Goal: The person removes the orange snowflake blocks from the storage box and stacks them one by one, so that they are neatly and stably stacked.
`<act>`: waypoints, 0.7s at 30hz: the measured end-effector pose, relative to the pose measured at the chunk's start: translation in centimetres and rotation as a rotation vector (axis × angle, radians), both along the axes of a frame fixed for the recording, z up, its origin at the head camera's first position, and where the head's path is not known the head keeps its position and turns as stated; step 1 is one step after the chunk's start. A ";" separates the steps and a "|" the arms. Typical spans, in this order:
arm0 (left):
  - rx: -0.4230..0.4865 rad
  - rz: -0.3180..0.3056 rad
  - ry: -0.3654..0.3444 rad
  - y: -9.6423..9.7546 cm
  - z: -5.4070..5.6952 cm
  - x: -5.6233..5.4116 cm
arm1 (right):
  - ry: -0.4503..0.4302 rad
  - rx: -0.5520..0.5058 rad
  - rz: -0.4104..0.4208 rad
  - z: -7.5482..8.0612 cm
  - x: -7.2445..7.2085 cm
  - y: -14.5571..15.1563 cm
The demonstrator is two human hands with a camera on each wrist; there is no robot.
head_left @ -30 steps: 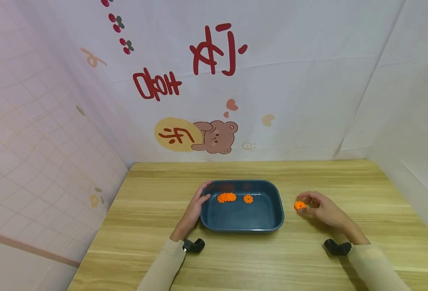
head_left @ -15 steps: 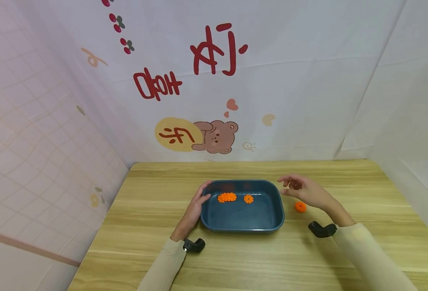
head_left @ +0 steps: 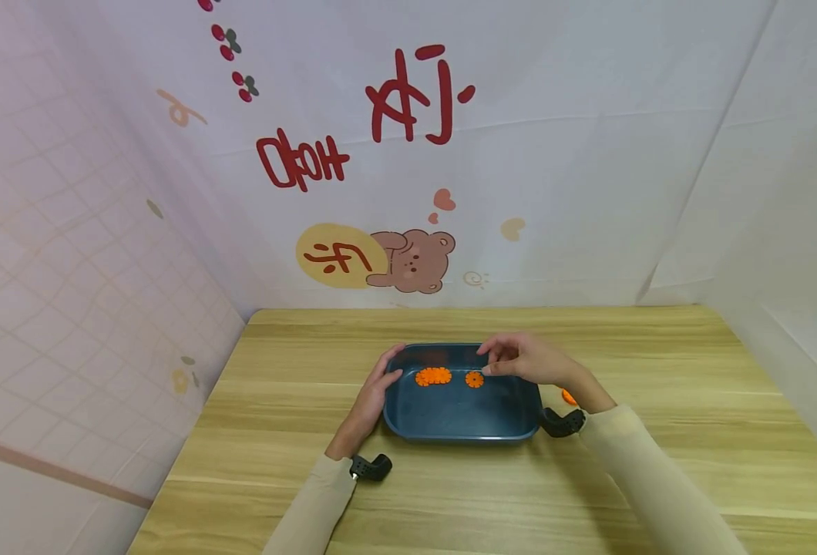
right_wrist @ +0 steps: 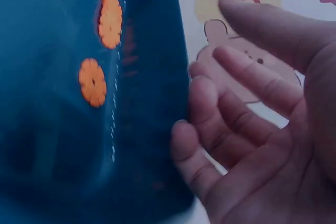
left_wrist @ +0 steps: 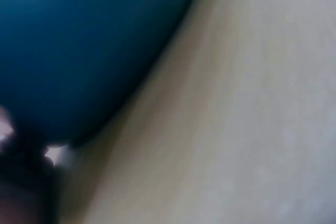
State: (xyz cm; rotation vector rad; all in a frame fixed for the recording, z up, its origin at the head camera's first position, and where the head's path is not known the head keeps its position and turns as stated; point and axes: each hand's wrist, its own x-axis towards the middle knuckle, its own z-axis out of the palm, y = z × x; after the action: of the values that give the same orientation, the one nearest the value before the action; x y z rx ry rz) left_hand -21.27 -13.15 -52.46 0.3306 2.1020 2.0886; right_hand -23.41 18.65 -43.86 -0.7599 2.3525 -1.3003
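A dark blue rectangular dish (head_left: 462, 416) sits on the table, with my left hand (head_left: 369, 401) gripping its left rim, thumb over the inside edge. Within the dish lie a small row of overlapping orange notched discs (head_left: 434, 376) and one single orange disc (head_left: 474, 379). My right hand (head_left: 533, 361) is over the dish's right part, thumb tip right beside the single disc in the head view. From the right wrist view, its fingers (right_wrist: 252, 114) are loosely bent and hold nothing. The left wrist view has only the dish's blurred outer wall (left_wrist: 79, 51) and tabletop.
Right of the dish, another orange disc (head_left: 569, 397) lies on the wood-grain table (head_left: 450, 501), partly covered by my right wrist. A white printed cloth wall (head_left: 561, 169) rises behind the table's back edge. Each wrist wears a black camera band (head_left: 563, 422).
My right hand let go of the orange disc on the table at right and moved left over the dish. My left hand and the dish have stayed in place.
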 end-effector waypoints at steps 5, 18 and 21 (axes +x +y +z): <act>-0.021 0.006 -0.004 0.0 0.0 0.0 | -0.031 0.024 -0.016 -0.8 -0.1 -1.5; -0.013 0.012 -0.013 0.0 0.0 0.0 | -0.176 0.187 -0.158 -1.9 0.4 -3.2; -0.007 0.009 -0.011 0.1 0.1 0.0 | -0.158 0.221 -0.164 -2.0 0.4 -3.4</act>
State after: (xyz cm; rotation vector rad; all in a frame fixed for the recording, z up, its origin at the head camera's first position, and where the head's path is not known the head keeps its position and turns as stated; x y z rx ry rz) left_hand -21.24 -13.10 -52.33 0.3084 2.1082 2.0823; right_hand -23.04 15.27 -45.88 -0.3903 2.4166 -1.0922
